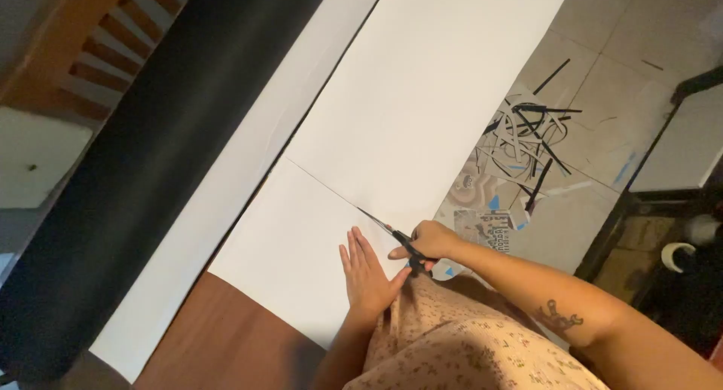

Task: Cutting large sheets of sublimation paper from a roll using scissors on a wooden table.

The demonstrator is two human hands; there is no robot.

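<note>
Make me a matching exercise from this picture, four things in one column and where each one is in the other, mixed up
Things:
1. scissors
2. left hand
3. paper scraps
4. black sheet

Places:
A. lying on the floor tiles
B. flat on the white sheet, beside the cut
C. in the right hand, blades on the cut line
D. along the far side of the white sheets

Pairs: 1-C, 2-B, 3-A, 4-D
</note>
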